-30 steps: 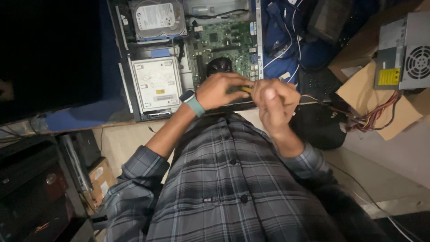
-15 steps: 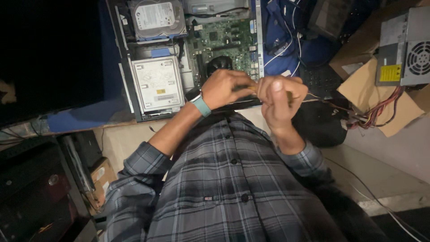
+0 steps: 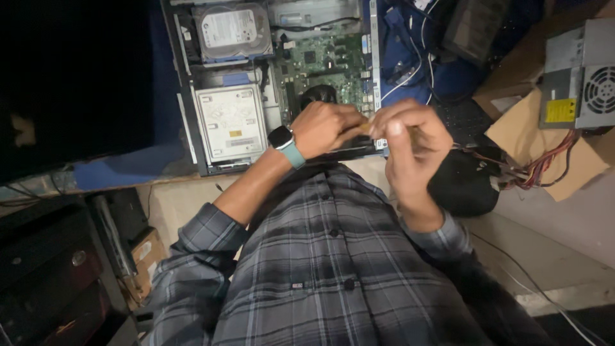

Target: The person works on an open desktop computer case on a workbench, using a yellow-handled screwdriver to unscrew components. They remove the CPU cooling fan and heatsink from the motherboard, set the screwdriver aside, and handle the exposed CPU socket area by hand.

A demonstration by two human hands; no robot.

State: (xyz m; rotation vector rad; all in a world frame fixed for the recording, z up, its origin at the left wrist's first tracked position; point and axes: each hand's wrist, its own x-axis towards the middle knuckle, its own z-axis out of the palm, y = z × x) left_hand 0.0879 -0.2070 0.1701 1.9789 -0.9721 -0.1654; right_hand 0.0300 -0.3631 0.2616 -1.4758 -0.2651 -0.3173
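Small tan piece [image 3: 366,127] sits pinched between left hand [image 3: 327,127] and right hand [image 3: 410,138], fingertips meeting above the open computer case [image 3: 192,138]; neither hand is nearer.

Hard drive [image 3: 233,30] and optical drive [image 3: 231,123] inside open computer case [image 3: 186,128]; power supply [image 3: 580,74] far right, on cardboard [image 3: 564,160].

A blue-topped bench [image 3: 115,170] carries an open computer case [image 3: 192,128]; right of the case lie cardboard [image 3: 544,144] and a power supply [image 3: 580,74].
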